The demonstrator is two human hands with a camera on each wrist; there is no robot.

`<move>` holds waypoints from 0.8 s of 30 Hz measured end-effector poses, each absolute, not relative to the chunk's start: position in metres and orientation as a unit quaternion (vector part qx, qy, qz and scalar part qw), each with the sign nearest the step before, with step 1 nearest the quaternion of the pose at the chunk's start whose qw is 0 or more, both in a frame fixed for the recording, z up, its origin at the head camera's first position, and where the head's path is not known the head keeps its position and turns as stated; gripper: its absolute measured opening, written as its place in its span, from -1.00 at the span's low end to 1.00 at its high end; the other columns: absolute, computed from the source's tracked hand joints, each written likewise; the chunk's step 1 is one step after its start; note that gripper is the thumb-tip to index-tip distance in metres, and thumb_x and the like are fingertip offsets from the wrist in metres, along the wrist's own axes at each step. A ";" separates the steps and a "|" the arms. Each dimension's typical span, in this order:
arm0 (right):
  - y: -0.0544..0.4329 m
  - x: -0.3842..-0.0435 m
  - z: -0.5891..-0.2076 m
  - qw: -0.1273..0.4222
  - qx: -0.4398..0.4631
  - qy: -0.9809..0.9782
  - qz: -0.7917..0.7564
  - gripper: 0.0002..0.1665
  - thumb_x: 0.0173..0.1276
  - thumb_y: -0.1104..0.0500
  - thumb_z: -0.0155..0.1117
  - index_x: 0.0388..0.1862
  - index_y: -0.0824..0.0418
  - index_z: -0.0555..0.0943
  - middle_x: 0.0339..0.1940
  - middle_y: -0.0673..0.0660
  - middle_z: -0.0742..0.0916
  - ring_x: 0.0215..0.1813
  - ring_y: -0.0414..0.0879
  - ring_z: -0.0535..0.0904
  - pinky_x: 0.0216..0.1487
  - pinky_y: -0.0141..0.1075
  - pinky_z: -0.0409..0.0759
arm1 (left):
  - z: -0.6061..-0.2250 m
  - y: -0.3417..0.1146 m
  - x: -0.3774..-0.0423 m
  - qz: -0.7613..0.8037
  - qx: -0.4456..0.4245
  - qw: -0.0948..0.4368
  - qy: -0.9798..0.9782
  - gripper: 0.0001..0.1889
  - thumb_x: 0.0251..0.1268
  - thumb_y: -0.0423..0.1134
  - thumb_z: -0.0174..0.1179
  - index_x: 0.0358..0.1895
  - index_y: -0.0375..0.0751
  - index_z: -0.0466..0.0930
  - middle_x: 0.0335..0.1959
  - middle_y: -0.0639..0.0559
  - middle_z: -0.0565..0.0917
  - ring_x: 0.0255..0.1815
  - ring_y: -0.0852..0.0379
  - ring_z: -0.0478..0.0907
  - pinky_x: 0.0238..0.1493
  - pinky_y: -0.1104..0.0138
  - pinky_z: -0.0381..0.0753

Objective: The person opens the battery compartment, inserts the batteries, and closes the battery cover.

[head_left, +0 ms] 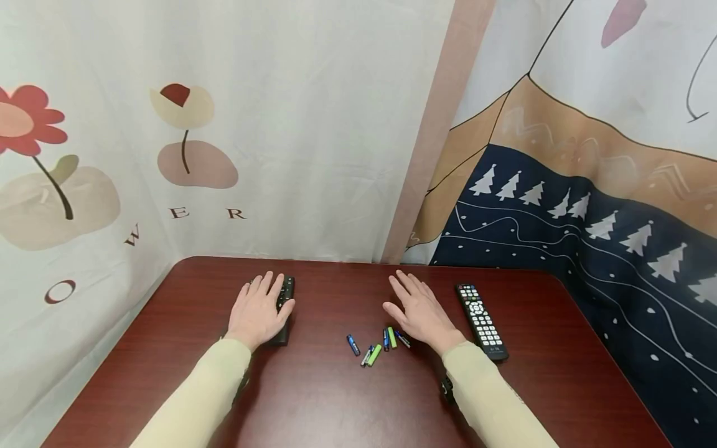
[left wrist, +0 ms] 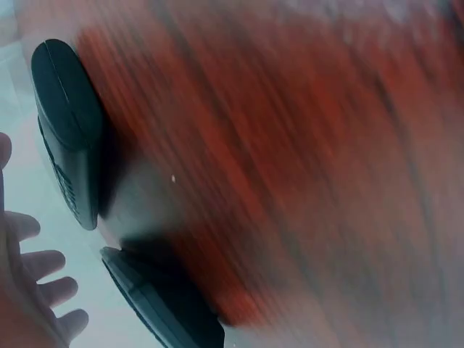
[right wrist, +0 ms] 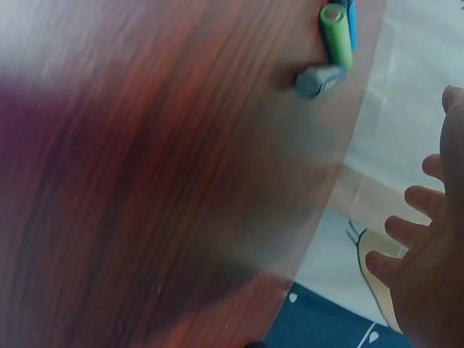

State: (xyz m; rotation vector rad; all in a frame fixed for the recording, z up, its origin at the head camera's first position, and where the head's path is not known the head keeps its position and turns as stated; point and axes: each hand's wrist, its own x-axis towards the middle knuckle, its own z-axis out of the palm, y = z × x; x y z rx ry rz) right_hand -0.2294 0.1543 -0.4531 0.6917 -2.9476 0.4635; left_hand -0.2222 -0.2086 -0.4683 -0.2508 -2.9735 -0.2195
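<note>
Cream sleeves (head_left: 193, 398), nearest to the camera, are extended over the worktop (head_left: 336, 404). The left hand (head_left: 257, 311) is relaxed and palm down, with its fingers spread; nothing is gripped. The right hand (head_left: 421, 314) is likewise released, its fingers extended over the worktop and nothing held. In both wrist views the fingers are shown apart from the articles.

Two black remote controls (left wrist: 69, 123) are laid side by side, slightly apart, at the left hand; in the head view they are largely covered by it. Loose batteries (head_left: 374, 355), some blue, some green, are grouped between the hands, nearer to the right one. A white-buttoned remote control (head_left: 482, 322) is placed just beyond the right hand, keys upward and set at a slant.

Each remote control is judged to be light, rigid and fairly smooth; it should be taken by its long side edges, between thumb and fingers, so that the keys are not pressed. The batteries are judged to be hard and slippery, and liable to roll; each should be pinched across its middle.

Beyond the rear edge, the worktop is bordered by a white curtain (head_left: 308, 124) and, at the right, by navy fabric (head_left: 515, 214) printed with trees.
</note>
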 end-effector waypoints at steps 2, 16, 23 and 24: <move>0.151 -0.228 -0.453 0.042 0.231 -0.960 0.155 -0.20 0.61 -0.20 0.06 0.64 0.21 0.25 0.65 0.27 0.27 0.65 0.26 0.14 0.59 0.17 0.14 | -0.468 -0.207 -0.222 -0.074 -0.086 0.075 -0.991 -0.29 0.58 0.11 -0.02 0.57 -0.32 0.24 0.54 -0.40 0.28 0.54 -0.39 0.21 0.54 -0.20 0.12; 0.128 -0.220 -0.454 0.044 0.258 -0.947 0.184 -0.22 0.62 -0.17 0.08 0.62 0.22 0.27 0.65 0.25 0.29 0.64 0.24 0.17 0.59 0.14 0.16 | -0.467 -0.195 -0.221 -0.080 -0.068 0.078 -0.991 -0.39 0.59 -0.03 0.01 0.46 -0.44 0.35 0.45 -0.45 0.38 0.45 -0.43 0.31 0.43 -0.23 0.31; 0.119 -0.216 -0.458 0.043 0.271 -0.941 0.200 -0.24 0.62 -0.15 0.08 0.62 0.22 0.28 0.64 0.25 0.31 0.63 0.25 0.19 0.58 0.13 0.18 | -0.470 -0.189 -0.220 -0.072 -0.061 0.077 -0.993 -0.41 0.57 -0.07 0.02 0.44 -0.46 0.38 0.39 -0.46 0.42 0.41 -0.45 0.35 0.38 -0.22 0.36; 0.118 -0.215 -0.459 0.044 0.274 -0.939 0.203 -0.24 0.62 -0.14 0.09 0.61 0.23 0.29 0.63 0.26 0.32 0.62 0.26 0.19 0.58 0.14 0.19 | -0.471 -0.188 -0.220 -0.073 -0.060 0.076 -0.993 -0.42 0.56 -0.08 0.03 0.43 -0.46 0.38 0.38 -0.46 0.43 0.41 -0.45 0.35 0.37 -0.22 0.37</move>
